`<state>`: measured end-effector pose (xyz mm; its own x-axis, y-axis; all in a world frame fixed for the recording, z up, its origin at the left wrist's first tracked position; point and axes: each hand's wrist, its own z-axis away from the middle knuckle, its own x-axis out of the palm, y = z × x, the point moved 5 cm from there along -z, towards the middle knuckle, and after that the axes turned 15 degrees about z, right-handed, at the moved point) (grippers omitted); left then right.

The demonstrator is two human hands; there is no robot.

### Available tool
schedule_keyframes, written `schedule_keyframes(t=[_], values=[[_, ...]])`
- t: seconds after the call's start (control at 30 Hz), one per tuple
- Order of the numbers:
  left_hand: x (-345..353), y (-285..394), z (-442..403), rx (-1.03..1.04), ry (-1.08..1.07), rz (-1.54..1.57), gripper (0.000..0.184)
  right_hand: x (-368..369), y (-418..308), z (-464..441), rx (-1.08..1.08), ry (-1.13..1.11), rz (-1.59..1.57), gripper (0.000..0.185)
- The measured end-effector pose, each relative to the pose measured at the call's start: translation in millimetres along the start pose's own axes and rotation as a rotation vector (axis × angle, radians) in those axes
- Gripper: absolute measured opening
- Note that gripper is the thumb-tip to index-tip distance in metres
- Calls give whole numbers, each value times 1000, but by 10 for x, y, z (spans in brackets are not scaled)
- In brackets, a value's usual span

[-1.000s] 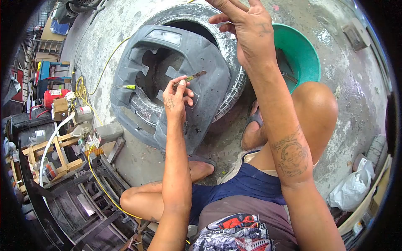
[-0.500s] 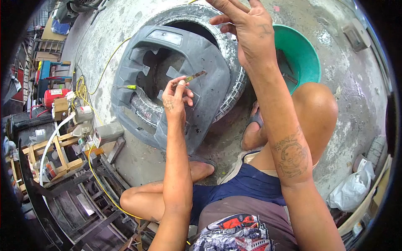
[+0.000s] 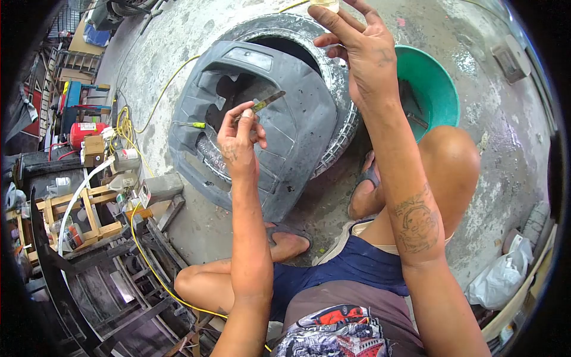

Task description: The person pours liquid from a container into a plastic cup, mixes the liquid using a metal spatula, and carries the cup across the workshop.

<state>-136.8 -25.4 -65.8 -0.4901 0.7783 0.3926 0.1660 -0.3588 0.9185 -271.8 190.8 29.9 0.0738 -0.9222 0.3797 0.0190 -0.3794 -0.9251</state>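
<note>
My left hand [image 3: 239, 134] pinches a thin blade tool [image 3: 267, 102], its blade pointing up and right above a dark grey plastic panel [image 3: 303, 107]. That panel lies tilted on a tire [image 3: 345, 89]. Raised at the top of the view, my right hand [image 3: 363, 50] grips a small pale, see-through object [image 3: 325, 5], partly cut off by the frame edge. A second tool with a yellow-green handle [image 3: 198, 125] rests on the left part of the panel.
A green bucket [image 3: 437, 89] stands right of the tire. Yellow cord [image 3: 124, 128], a red tank [image 3: 87, 134] and wooden frames [image 3: 89, 214] are at left. A white plastic bag [image 3: 501, 275] lies at lower right, near a grey block [image 3: 511, 58] above.
The pale object has come into view at my right fingertips. My left hand and its blade have shifted slightly left. The whole scene has moved a little down and right.
</note>
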Motion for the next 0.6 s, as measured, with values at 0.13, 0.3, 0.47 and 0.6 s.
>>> schedule_keyframes(t=[0.13,0.3,0.47,0.6], values=[[-51,-155,74,-47,49,-56,21,-18,-13,-3,3,-2,-4,69],[-33,-89,137,-38,68,-21,20,-32,5,-4,14,-1,-22,71],[-59,124,196,29,88,12,21,-59,118,-62,-2,-1,-6,72],[-61,393,234,119,100,46,18,-33,136,-59,11,-33,9,74]])
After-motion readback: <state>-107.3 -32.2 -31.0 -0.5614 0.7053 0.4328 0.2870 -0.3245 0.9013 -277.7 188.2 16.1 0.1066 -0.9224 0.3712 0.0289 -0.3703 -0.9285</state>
